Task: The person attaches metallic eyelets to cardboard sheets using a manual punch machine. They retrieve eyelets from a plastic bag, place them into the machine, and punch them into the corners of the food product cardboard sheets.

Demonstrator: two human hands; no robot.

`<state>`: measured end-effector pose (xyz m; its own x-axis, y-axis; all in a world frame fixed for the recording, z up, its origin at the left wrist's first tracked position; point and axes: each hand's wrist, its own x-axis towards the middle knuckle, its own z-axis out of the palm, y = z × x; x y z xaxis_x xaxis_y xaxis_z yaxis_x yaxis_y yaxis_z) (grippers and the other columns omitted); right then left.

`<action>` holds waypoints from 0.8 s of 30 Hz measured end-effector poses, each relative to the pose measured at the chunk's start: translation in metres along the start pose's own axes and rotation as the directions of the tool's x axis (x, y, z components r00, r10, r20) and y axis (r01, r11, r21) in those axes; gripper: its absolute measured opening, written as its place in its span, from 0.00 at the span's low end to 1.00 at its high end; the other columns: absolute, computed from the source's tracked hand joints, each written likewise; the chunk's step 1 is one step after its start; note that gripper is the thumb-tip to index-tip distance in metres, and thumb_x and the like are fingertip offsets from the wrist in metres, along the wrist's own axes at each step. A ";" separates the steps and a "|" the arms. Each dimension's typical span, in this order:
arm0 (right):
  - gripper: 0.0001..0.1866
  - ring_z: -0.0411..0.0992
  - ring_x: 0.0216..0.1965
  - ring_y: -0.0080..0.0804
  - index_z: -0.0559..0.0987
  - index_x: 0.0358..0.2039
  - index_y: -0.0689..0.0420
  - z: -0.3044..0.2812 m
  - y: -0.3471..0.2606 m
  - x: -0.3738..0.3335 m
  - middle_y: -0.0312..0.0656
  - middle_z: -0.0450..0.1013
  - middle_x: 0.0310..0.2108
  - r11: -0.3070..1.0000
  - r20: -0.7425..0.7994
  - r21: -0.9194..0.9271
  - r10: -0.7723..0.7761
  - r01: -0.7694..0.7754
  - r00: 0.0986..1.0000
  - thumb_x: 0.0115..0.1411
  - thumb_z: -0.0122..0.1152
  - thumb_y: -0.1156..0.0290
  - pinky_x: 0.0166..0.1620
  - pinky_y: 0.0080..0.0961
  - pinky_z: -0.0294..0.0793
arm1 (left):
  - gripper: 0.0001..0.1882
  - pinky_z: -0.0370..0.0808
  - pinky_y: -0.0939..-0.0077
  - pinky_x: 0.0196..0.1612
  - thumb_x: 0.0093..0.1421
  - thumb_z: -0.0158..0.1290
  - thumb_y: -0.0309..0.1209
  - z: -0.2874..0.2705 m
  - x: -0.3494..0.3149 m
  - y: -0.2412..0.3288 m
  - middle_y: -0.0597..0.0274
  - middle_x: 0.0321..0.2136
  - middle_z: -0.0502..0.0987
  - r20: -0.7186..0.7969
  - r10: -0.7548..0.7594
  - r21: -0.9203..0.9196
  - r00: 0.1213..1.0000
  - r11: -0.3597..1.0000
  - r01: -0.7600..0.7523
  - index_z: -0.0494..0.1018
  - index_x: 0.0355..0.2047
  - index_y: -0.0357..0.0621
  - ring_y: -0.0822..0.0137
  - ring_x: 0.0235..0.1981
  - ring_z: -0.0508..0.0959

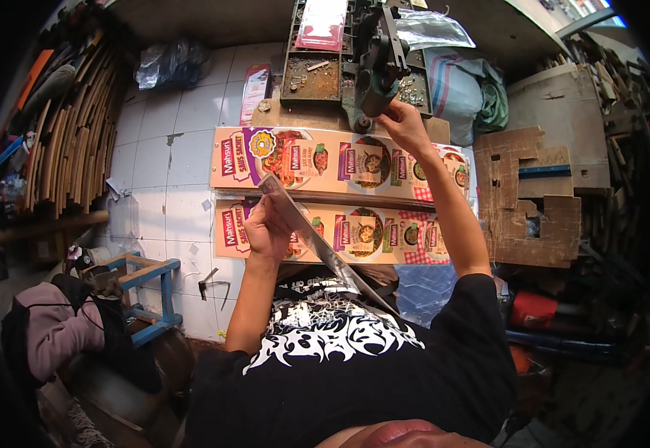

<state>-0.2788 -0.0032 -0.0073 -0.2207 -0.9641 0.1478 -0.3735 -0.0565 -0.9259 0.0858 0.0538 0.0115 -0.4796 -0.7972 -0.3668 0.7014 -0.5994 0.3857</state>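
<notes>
At the far left, a leaning stack of thin brown boards (67,142) fills the wall side. Nearer, a mauve-and-black garment (60,328) is heaped beside a blue frame (162,295) on a white tiled floor (183,123). A crumpled clear plastic bag (172,66) lies at the far side of that floor.

Toward the middle, the left hand (265,233) is raised with thumb and fingers clamped on the far end of a long, narrow, greyish strip (313,237). The strip slants down toward the near right, its other end against the person's black T-shirt (384,381). Beneath it lie two long printed panels, one far (340,160) and one near (349,231), both orange and purple with pictures of food dishes; a narrow dark gap runs between them.

Beyond the far panel, a dark compartment tray (310,78) holds small metal bits, with a pink-and-white card (323,26) on top. Right of these stands a dark metal hand press (377,71). The right hand (408,128) reaches across the panels, its fingertips at the press's lower end; whether they grip anything cannot be told.

Farther right are a white, blue and red woven sack (452,97) and a brown board with cut-outs (508,213).
</notes>
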 end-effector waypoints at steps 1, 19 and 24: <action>0.08 0.68 0.26 0.16 0.80 0.33 0.64 0.005 -0.007 -0.004 0.38 0.76 0.22 0.998 -0.016 -0.057 -0.011 0.010 1.000 0.56 0.68 0.74 0.31 0.20 0.70 | 0.13 0.76 0.66 0.39 0.69 0.40 0.37 0.003 -0.002 0.000 0.62 0.29 0.76 -0.021 0.003 -0.001 1.000 1.000 -0.003 0.72 0.43 0.45 0.62 0.32 0.76; 0.20 0.74 0.36 0.23 0.75 0.53 0.60 -0.008 -0.055 -0.087 0.39 0.76 0.41 0.956 0.098 0.209 0.187 -0.204 0.977 0.66 0.59 0.62 0.42 0.21 0.74 | 0.17 0.77 0.63 0.53 0.70 0.44 0.34 0.015 0.034 -0.014 0.57 0.48 0.78 0.124 -0.012 0.162 0.992 0.987 -0.008 0.67 0.55 0.39 0.61 0.49 0.79; 0.26 0.73 0.39 0.22 0.65 0.62 0.61 -0.044 -0.088 -0.204 0.40 0.75 0.42 0.746 0.416 0.237 0.501 -0.622 0.759 0.69 0.54 0.60 0.43 0.21 0.73 | 0.18 0.80 0.67 0.47 0.69 0.50 0.35 0.047 0.065 -0.037 0.56 0.46 0.77 0.165 -0.146 0.355 0.975 0.932 0.079 0.66 0.52 0.36 0.66 0.44 0.80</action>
<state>-0.2412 0.2098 0.0591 0.0201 -0.8683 -0.4957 0.0723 0.4958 -0.8654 0.0037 0.0211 0.0133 -0.6571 -0.7021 -0.2744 0.4283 -0.6473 0.6305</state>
